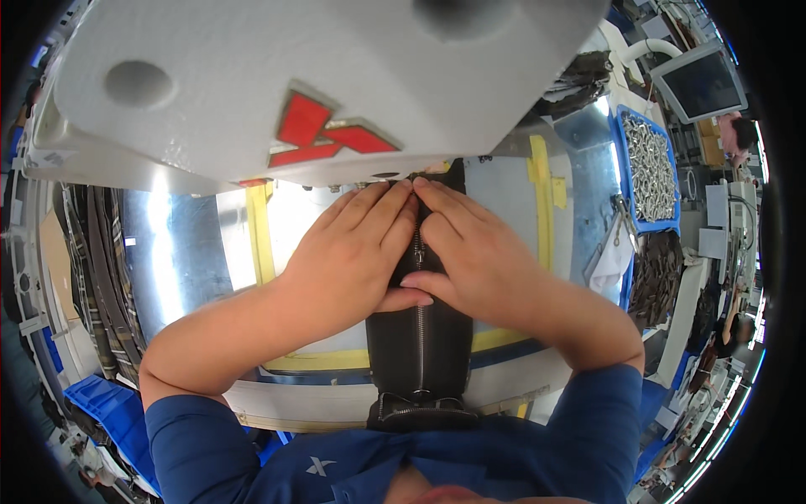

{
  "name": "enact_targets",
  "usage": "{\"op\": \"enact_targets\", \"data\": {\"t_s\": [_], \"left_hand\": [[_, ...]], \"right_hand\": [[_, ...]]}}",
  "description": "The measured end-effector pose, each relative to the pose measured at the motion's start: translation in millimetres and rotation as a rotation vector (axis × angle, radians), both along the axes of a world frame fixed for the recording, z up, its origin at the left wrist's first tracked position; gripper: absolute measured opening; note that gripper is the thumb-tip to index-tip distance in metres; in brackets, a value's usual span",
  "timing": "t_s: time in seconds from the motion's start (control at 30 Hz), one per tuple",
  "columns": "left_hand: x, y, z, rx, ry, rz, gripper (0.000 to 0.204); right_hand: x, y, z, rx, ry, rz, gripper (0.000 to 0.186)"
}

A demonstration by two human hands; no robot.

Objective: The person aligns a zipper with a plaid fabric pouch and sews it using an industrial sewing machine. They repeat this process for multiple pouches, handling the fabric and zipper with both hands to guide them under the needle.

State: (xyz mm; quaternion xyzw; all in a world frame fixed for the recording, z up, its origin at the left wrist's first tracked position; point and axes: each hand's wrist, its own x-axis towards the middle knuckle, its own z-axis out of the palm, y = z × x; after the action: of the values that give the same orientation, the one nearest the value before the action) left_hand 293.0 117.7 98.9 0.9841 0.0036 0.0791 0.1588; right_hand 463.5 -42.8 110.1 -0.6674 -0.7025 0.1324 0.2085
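Note:
A long black fabric piece with a metal zipper (pixel 421 344) down its middle runs from my body to beneath the sewing machine (pixel 210 92). The zipper's slider shows between my hands. My left hand (pixel 353 248) lies flat on the fabric (pixel 390 344), left of the zipper, with its fingers stretched forward. On the other side rests my right hand (pixel 474 248), its index finger bent beside the teeth and its thumb across the zipper, close to the left thumb. Both sets of fingertips meet near the machine's lower edge. The machine head hides the needle area.
Yellow tape strips (pixel 541 202) mark the worktable on both sides. To the right are a blue tray (pixel 623 160) of small metal parts, dark strips (pixel 659 281) and a monitor (pixel 703 80). Folded dark cloth (pixel 105 269) hangs at left, above a blue crate (pixel 105 412).

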Motion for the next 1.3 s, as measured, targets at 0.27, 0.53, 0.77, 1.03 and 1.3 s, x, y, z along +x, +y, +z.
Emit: {"op": "enact_targets", "data": {"t_s": [0.27,0.53,0.77,1.03,1.3], "left_hand": [[2,0,3,-0.006,0.018,0.006,0.100],[3,-1,4,0.003,0.033,0.009,0.102],[1,-2,4,0.014,0.036,0.014,0.103],[-1,0,4,-0.018,0.028,0.008,0.105],[0,-1,1,0.012,0.005,0.008,0.109]], "right_hand": [[0,0,3,-0.002,-0.004,0.011,0.066],[4,-2,-2,0.012,-0.012,0.031,0.062],[4,-1,-1,0.017,-0.008,0.047,0.060],[3,-1,-1,0.005,0.006,0.038,0.068],[21,-30,50,0.055,0.008,-0.194,0.040]]}}
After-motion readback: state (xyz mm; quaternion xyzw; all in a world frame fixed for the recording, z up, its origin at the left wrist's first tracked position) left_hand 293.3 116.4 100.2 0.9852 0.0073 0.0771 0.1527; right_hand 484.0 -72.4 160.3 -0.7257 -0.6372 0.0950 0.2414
